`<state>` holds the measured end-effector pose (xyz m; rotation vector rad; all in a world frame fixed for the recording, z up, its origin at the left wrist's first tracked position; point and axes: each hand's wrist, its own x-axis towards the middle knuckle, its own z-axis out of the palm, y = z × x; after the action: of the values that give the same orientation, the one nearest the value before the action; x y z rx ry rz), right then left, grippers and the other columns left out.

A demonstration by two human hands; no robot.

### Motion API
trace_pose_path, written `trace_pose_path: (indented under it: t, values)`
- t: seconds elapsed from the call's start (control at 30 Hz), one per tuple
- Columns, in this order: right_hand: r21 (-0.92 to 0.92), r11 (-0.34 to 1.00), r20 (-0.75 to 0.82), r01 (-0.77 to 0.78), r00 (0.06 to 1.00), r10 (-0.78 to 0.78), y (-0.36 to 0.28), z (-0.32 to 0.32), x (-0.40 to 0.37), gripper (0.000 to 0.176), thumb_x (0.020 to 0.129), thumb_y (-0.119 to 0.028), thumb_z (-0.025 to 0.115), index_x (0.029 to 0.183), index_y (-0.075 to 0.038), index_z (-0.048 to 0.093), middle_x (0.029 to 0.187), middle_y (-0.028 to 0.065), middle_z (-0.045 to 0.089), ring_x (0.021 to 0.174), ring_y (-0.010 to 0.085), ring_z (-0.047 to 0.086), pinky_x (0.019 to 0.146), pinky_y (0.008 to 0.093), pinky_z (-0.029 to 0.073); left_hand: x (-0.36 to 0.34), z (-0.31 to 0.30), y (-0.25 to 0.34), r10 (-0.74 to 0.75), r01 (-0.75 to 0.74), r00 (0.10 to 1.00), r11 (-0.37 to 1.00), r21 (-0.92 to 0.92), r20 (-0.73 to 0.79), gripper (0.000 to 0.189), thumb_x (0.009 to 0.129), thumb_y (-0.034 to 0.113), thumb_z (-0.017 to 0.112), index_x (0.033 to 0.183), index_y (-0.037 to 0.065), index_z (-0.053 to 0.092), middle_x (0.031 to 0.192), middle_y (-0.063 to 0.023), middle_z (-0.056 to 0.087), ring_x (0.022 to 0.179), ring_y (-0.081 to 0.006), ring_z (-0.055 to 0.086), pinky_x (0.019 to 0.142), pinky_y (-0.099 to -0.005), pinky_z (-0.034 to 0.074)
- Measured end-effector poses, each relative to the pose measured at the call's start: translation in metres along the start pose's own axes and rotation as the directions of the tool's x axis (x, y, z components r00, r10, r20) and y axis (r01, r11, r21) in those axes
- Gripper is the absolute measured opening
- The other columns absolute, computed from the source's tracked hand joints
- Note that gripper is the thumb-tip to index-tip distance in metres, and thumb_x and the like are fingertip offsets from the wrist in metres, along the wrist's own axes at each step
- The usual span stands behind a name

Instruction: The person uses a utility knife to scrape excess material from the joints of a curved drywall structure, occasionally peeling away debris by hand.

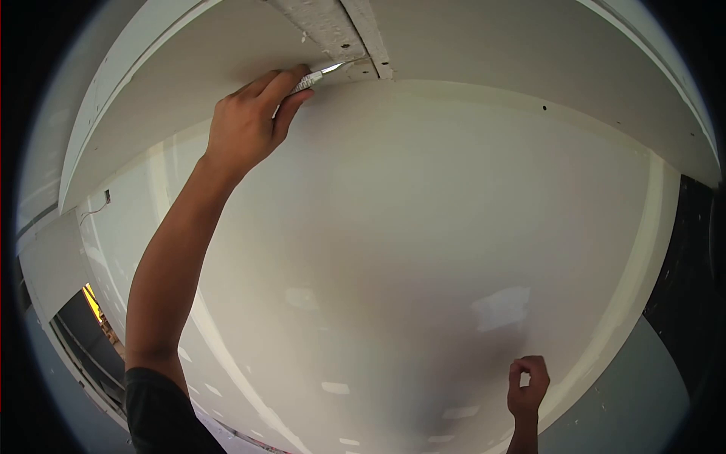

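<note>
My left hand (253, 121) is raised to the ceiling, fingers closed round the pale, textured handle of a craft knife (308, 79). The thin metal blade points up and right, and its tip lies at the ceiling seam (355, 64), where rough white filler and a dark gap run between the boards. Low on the right, in front of the wall, my right hand (532, 384) has its fingers curled into a loop against the thumb. Pale wall shows through that loop, and nothing is visible in it.
Facing me is a large plasterboard wall (454, 204) with paler filled strips and patches. The dropped ceiling (491, 45) has dark screw holes. At far left, a wire hangs from a small wall hole (107, 197) above an opening. A dark panel (692, 257) stands at right.
</note>
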<state>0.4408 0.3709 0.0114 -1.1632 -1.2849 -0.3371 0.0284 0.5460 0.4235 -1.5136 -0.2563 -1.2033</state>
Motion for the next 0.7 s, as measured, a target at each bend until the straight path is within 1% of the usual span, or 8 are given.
trace_pose_path:
  t: [0.07,0.2,0.33,0.4,0.47,0.57,0.63,0.7]
  values:
    - [-0.022,0.992,-0.110,0.126,0.986,-0.128,-0.007,0.000,0.017,0.012,0.085,0.005,0.066,0.095,-0.001,0.063,0.085,0.0112,0.063,0.073,0.0222,0.061,0.068,0.0329,0.050,-0.001,0.001,0.001,-0.009,0.009,1.000,1.000,0.029,0.002,0.024,0.099,0.022,0.071,0.119,0.008,0.068,0.090,-0.0051,0.072,0.056,-0.0202,0.063,0.053,-0.0328,0.051]
    - [-0.022,0.982,-0.167,0.188,0.968,-0.189,-0.007,0.009,0.042,0.011,0.087,0.005,0.064,0.096,0.000,0.063,0.087,0.0111,0.061,0.076,0.0221,0.059,0.070,0.0324,0.049,-0.005,0.008,-0.001,-0.043,0.041,0.998,0.998,0.045,0.040,0.024,0.099,0.021,0.071,0.118,0.007,0.067,0.092,-0.0074,0.072,0.059,-0.0224,0.065,0.053,-0.0342,0.052]
    - [0.053,0.988,-0.166,0.144,0.977,-0.134,0.003,0.021,0.056,0.010,0.088,0.006,0.064,0.096,0.000,0.063,0.090,0.0103,0.061,0.079,0.0203,0.059,0.071,0.0308,0.049,-0.005,0.013,-0.005,-0.068,0.071,0.995,0.997,-0.037,0.072,0.025,0.099,0.022,0.071,0.118,0.006,0.066,0.090,-0.0112,0.073,0.063,-0.0262,0.068,0.055,-0.0361,0.054]
    - [0.186,0.978,-0.176,0.093,0.983,-0.060,-0.003,0.029,0.057,0.009,0.090,0.006,0.064,0.096,0.000,0.064,0.092,0.0095,0.060,0.081,0.0183,0.059,0.072,0.0292,0.049,0.000,0.010,-0.016,-0.022,0.028,0.995,0.998,-0.064,0.094,0.025,0.099,0.024,0.071,0.117,0.007,0.065,0.090,-0.0093,0.073,0.064,-0.0276,0.068,0.055,-0.0378,0.054]
    - [0.215,0.971,-0.154,0.107,0.985,-0.075,-0.011,0.030,0.053,0.009,0.090,0.006,0.065,0.097,0.000,0.064,0.093,0.0094,0.061,0.081,0.0172,0.058,0.072,0.0284,0.050,-0.001,0.002,-0.018,0.020,-0.010,0.993,0.996,-0.086,0.121,0.025,0.099,0.026,0.070,0.116,0.008,0.065,0.091,-0.0074,0.074,0.064,-0.0291,0.068,0.056,-0.0396,0.054]
    - [0.263,0.958,-0.155,0.116,0.985,-0.077,-0.021,0.031,0.046,0.010,0.090,0.006,0.065,0.097,0.000,0.064,0.093,0.0094,0.060,0.081,0.0173,0.058,0.072,0.0285,0.049,0.005,-0.013,-0.016,0.063,-0.037,0.983,0.988,-0.149,0.173,0.028,0.100,0.024,0.071,0.118,0.005,0.065,0.087,-0.0130,0.073,0.063,-0.0296,0.069,0.057,-0.0385,0.055]
    - [0.251,0.958,-0.121,0.137,0.987,-0.110,-0.023,0.027,0.038,0.010,0.093,0.007,0.064,0.100,0.001,0.063,0.098,0.0085,0.059,0.085,0.0151,0.058,0.074,0.0261,0.050,0.004,-0.015,-0.009,-0.026,0.042,0.986,0.995,-0.092,0.165,0.028,0.100,0.025,0.071,0.118,0.005,0.065,0.088,-0.0122,0.073,0.063,-0.0289,0.068,0.056,-0.0373,0.054]
    - [0.261,0.958,-0.120,0.119,0.989,-0.090,-0.026,0.027,0.033,0.010,0.093,0.007,0.064,0.100,0.001,0.063,0.098,0.0084,0.059,0.085,0.0150,0.058,0.074,0.0261,0.050,0.004,-0.014,-0.010,-0.005,0.020,0.987,0.995,-0.096,0.159,0.028,0.100,0.025,0.070,0.118,0.005,0.065,0.088,-0.0114,0.073,0.062,-0.0283,0.068,0.055,-0.0366,0.054]
